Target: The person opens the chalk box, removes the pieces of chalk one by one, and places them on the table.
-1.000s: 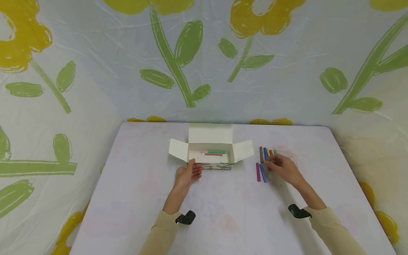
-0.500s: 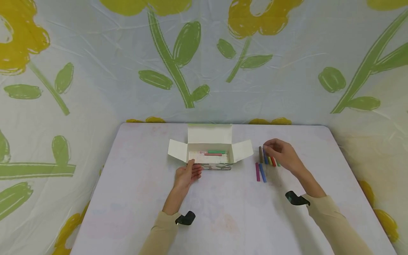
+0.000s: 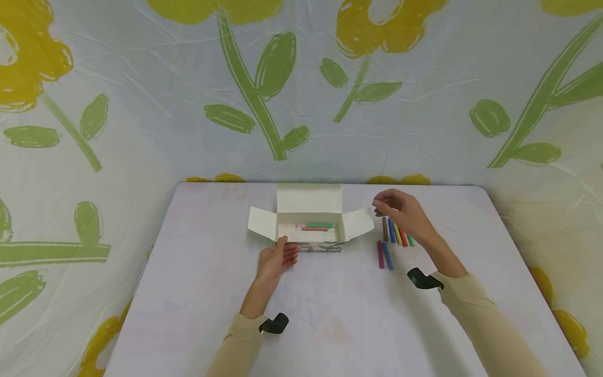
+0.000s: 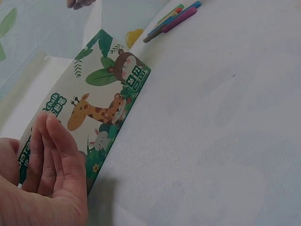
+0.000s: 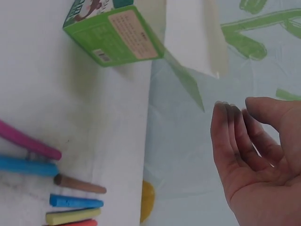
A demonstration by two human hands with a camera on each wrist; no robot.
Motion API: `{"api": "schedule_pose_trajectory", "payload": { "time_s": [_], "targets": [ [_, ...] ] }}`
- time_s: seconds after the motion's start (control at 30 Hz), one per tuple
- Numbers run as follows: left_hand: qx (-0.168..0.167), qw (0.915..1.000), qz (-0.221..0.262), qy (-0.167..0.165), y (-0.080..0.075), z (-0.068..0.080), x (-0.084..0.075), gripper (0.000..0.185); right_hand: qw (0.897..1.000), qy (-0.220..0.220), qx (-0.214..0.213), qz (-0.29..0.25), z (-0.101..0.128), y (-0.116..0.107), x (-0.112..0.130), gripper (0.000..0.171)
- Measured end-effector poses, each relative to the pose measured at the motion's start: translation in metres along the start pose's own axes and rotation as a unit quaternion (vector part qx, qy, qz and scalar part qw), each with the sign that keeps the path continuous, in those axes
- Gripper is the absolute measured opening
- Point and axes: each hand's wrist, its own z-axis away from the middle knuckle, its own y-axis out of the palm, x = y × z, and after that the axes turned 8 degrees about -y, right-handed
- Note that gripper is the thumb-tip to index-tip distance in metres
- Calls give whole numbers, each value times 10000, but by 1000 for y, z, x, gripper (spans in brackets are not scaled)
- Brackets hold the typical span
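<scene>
Flower-printed plastic sheeting, yellow and green, behind and beside a pale white table (image 3: 330, 314). Near the far middle, an open white cardboard chalk box with green animal print (image 3: 311, 230), lid and side flaps spread, a green and a pink chalk stick lying inside. Left hand (image 3: 275, 259) against the box's near front, straight fingers resting flat on the printed face, thumb at the top edge; same contact seen from the left wrist view (image 4: 51, 160). Right hand (image 3: 400, 212) raised above the table just right of the box's right flap, fingers loosely curved with fingertips close together; whether anything sits between them cannot be told. Right wrist view: dust-darkened fingertips (image 5: 230, 122), nothing seen in the grip. Just below that hand, a row of loose coloured chalk sticks (image 3: 395, 234): brown, blue, yellow, red, green. Nearer, just beside the row, a magenta chalk stick (image 3: 380, 254) and a second blue chalk stick (image 3: 388, 255) side by side.
</scene>
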Motion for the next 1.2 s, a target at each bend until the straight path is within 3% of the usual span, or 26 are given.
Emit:
{"api": "schedule_pose_trajectory", "payload": {
  "time_s": [0.43, 0.67, 0.9, 1.2],
  "targets": [
    [-27, 10000, 1, 2, -1, 2, 1, 41, 9994, -264, 221, -57, -23, 37, 12, 25],
    [6, 10000, -7, 3, 0, 3, 1, 43, 9975, -354, 549, -279, -33, 62, 11, 23],
    [89, 9999, -39, 47, -1, 3, 0, 45, 9946, -469, 918, -107, -39, 89, 12, 25],
    [23, 9999, 96, -26, 0, 1, 1, 40, 9863, -769, 1434, -254, -46, 115, 6, 22]
  ]
}}
